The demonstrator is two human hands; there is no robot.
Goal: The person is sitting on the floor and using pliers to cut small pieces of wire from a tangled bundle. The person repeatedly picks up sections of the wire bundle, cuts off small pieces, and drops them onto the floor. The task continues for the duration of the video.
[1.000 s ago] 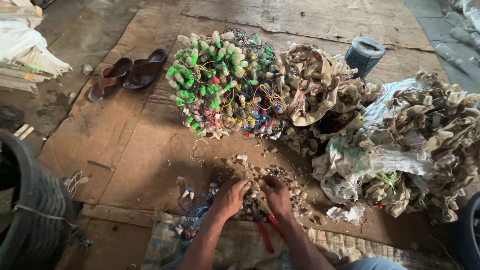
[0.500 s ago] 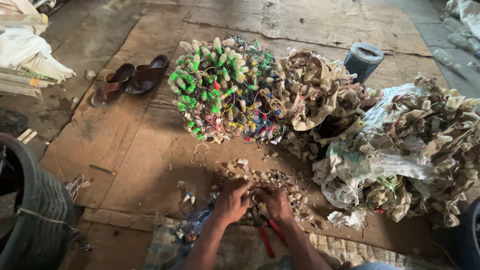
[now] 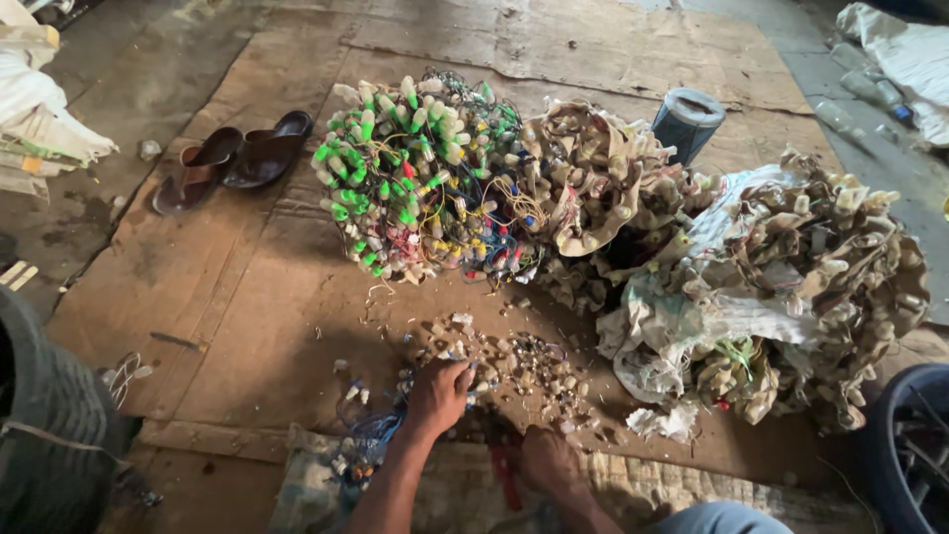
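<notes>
Two big heaps head our list: on the brown cardboard floor sheets (image 3: 227, 297) a sprawling grey-beige mound of dusty lamp sockets and torn sacking (image 3: 791, 287) lies at the right, and beside it, touching, a rounded bundle of green, white and yellow sockets on tangled coloured wires (image 3: 425, 178). Next we note a dark ribbed tyre-like drum (image 3: 44, 425) at the left edge, a blue-grey cylindrical can (image 3: 687, 121) behind the heaps, and a pair of brown sandals (image 3: 232, 160) well apart at the upper left. Smaller again, a scatter of loose little socket pieces (image 3: 524, 368) lies in front of the bundle, near us. Our left hand (image 3: 438, 394) rests on that scatter, fingers curled down among the pieces; whether it grips one we cannot tell. Our right hand (image 3: 547, 460) lies low beside red-handled pliers (image 3: 506, 467), touching or holding them, we cannot tell which.
</notes>
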